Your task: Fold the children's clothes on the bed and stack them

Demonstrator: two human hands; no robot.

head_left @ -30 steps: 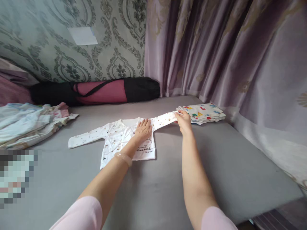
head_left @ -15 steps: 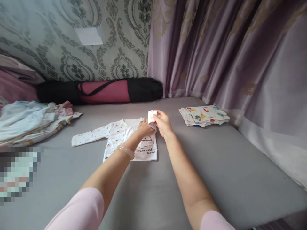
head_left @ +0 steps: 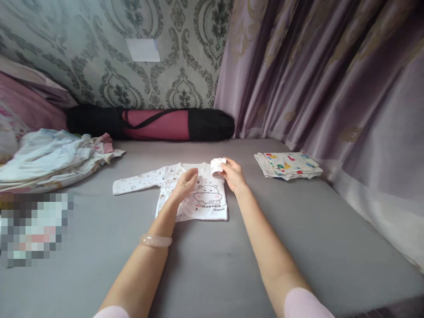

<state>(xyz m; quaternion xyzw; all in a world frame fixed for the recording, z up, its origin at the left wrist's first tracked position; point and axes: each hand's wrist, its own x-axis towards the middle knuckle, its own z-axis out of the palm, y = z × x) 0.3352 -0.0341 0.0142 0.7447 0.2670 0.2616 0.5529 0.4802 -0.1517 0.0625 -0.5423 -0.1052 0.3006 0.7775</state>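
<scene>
A small white baby shirt [head_left: 209, 213] with a cartoon hippo print lies spread on the grey bed sheet, one speckled sleeve [head_left: 139, 182] stretched out to the left. The other sleeve [head_left: 217, 165] is folded in over the shirt's right shoulder. My right hand [head_left: 234, 175] pinches that folded sleeve between thumb and fingers. Over the middle of the shirt is my left hand [head_left: 186, 183], its fingers extended close together and nothing visible in them; whether it touches the cloth I cannot tell. A pale bangle [head_left: 155, 240] circles my left wrist.
Rumpled baby clothes [head_left: 56, 154] are piled at the left, near a blurred-out patch [head_left: 36, 229]. Folded cloths with colourful prints [head_left: 289, 165] lie to the right. A long black and maroon bag [head_left: 155, 125] rests against the wall, beside purple curtains [head_left: 285, 75].
My left hand has drawn back left from the shirt's shoulder to its middle, uncovering the hippo print. My right hand still holds the sleeve, now lower against the shirt. The view has shifted slightly left.
</scene>
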